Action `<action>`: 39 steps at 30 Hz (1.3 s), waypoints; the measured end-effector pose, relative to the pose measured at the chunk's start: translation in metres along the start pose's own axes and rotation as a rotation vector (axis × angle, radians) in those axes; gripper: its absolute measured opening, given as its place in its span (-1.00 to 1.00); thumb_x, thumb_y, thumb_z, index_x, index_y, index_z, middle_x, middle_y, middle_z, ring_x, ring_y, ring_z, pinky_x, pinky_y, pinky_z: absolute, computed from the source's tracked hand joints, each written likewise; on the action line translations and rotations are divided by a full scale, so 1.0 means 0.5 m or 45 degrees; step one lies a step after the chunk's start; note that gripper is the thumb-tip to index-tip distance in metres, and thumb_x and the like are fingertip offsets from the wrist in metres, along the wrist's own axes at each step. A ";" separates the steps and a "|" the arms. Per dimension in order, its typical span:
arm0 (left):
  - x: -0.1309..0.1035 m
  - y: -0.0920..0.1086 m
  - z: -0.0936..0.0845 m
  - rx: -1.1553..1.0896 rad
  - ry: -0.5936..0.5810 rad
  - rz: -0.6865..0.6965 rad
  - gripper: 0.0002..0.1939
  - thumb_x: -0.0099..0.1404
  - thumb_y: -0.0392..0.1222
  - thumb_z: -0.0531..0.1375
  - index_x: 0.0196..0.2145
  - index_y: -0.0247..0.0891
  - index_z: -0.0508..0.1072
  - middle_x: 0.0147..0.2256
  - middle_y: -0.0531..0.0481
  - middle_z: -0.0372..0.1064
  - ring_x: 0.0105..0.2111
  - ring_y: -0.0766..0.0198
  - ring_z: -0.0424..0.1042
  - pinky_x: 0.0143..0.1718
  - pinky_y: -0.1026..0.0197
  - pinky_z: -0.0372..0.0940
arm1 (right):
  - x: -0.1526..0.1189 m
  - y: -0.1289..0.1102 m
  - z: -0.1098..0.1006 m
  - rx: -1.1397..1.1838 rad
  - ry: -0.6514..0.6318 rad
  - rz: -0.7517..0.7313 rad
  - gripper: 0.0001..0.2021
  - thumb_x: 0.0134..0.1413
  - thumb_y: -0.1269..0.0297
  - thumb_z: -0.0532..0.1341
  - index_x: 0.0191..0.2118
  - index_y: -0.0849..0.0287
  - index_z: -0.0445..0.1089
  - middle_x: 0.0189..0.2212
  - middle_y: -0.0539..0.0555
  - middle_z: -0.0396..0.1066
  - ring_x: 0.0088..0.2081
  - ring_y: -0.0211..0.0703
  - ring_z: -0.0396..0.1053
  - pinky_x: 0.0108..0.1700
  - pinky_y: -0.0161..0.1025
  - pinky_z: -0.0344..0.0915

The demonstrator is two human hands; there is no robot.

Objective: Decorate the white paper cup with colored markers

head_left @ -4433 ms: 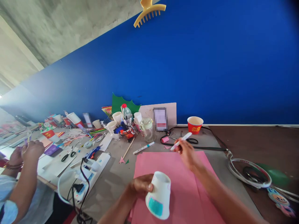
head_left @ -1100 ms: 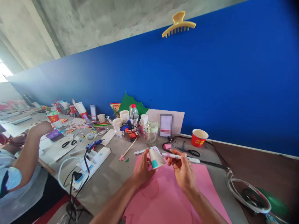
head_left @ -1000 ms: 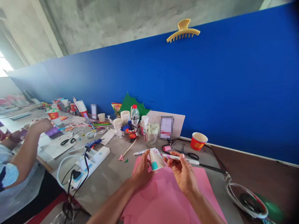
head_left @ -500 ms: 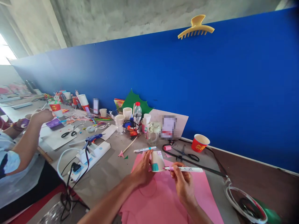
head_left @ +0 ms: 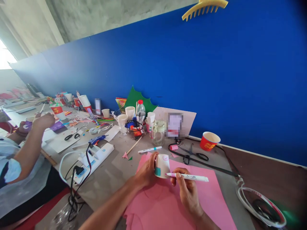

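Held up over the big pink paper [head_left: 206,183]: a small white cup [head_left: 163,166], upside down and leaning a bit. Left grip [head_left: 145,172] wrapped around one side, snug on the cup. Right grip [head_left: 188,188] pinching a white marker [head_left: 194,177] near its pink end, with the tip pointing low on the cup, very close to the wide rim. Touching or not, too hard to tell.

Probably very light, like thin paper, and easy to squash. Best to hold softly around the side, or with a finger or two inside for help. Not too hard, or in goes the wall! Best to stay off the blue-green patch and the pink lines too, in case of wet, smeary ink. Marker likely light, hard and smooth, so good to pinch close to the tip for neat lines.

On the marker, dark letters, looking like "Acrylic", with the end hard to read. On the other marker [head_left: 150,149], lying on the table [head_left: 122,179] behind the paper, tiny letters, too small to be sure of. On the red cup [head_left: 207,144], near the scissors [head_left: 199,155], yellow marks, also too small to read. No brand name to make out on the white cup.
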State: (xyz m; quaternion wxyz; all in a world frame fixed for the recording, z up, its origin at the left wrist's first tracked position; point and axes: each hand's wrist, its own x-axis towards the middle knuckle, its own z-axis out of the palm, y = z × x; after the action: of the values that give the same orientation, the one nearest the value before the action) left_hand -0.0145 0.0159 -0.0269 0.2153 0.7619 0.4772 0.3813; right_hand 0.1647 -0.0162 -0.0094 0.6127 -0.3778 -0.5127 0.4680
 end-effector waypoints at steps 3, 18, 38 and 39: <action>0.001 0.006 -0.001 -0.010 -0.010 -0.012 -0.36 0.20 -0.32 0.16 0.21 -0.20 0.07 -0.08 -0.19 0.40 -0.23 0.11 0.46 -0.21 0.06 0.38 | -0.006 0.001 0.001 -0.007 -0.025 -0.016 -0.67 0.19 -0.06 0.18 -0.34 0.13 0.40 -0.62 -0.01 0.36 -0.57 -0.20 0.33 -0.54 -0.30 0.28; 0.006 0.015 -0.008 0.013 -0.047 0.019 -0.35 0.17 -0.34 0.13 0.21 -0.24 0.06 -0.12 -0.19 0.42 -0.29 0.08 0.46 -0.29 0.09 0.36 | -0.021 0.014 -0.007 -0.115 -0.160 0.008 -0.74 0.24 0.03 0.16 -0.30 0.11 0.39 -0.54 0.00 0.35 -0.51 -0.20 0.32 -0.49 -0.30 0.32; 0.009 0.016 -0.008 0.041 -0.083 0.024 -0.40 0.20 -0.30 0.12 0.17 -0.25 0.02 -0.04 -0.24 0.38 -0.19 0.09 0.46 -0.19 0.06 0.38 | -0.016 0.025 -0.011 -0.267 -0.224 -0.122 -0.78 0.31 0.13 0.09 -0.30 0.10 0.37 -0.53 -0.02 0.33 -0.51 -0.24 0.29 -0.48 -0.34 0.25; 0.009 0.016 -0.008 0.040 -0.082 0.026 -0.40 0.20 -0.31 0.12 0.17 -0.25 0.01 -0.05 -0.24 0.39 -0.19 0.09 0.46 -0.19 0.06 0.38 | -0.016 0.025 -0.011 -0.276 -0.224 -0.130 -0.78 0.31 0.14 0.09 -0.30 0.10 0.37 -0.53 -0.02 0.33 -0.51 -0.24 0.29 -0.48 -0.34 0.24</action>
State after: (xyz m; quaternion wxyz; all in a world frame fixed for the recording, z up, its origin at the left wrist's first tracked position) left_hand -0.0117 0.0161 -0.0172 0.2146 0.7819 0.4683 0.3512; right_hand 0.1673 -0.0203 -0.0244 0.5440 -0.3726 -0.6306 0.4094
